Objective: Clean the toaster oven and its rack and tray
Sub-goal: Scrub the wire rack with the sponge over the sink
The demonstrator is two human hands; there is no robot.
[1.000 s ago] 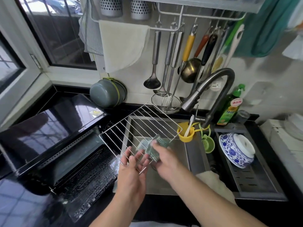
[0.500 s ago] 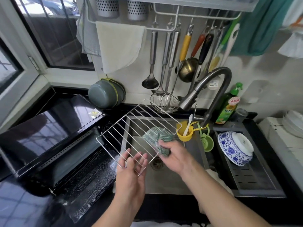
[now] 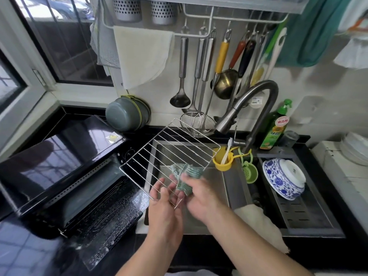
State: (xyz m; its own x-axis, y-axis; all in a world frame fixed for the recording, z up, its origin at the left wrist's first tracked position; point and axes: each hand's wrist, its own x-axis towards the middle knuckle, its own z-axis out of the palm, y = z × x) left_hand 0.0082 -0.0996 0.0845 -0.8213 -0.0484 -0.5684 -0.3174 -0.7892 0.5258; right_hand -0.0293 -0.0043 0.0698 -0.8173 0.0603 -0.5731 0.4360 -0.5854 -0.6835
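At far left the black toaster oven [image 3: 59, 160] sits on the dark counter with its glass door [image 3: 111, 218] dropped open toward the person. Just right of it, the wire rack [image 3: 169, 148] is held tilted above the steel sink [image 3: 217, 182], its near corner lowest. The left hand [image 3: 165, 204] supports that near corner from below, fingers fairly straight and spread under the wires rather than curled round them. The right hand [image 3: 199, 196] grips a crumpled green scouring cloth [image 3: 186, 176], pressing it against the rack's near edge. Further right stand a yellow cup [image 3: 223, 162], a curved faucet [image 3: 258, 100], a green soap bottle [image 3: 275, 126] and a blue-and-white bowl [image 3: 278, 180].
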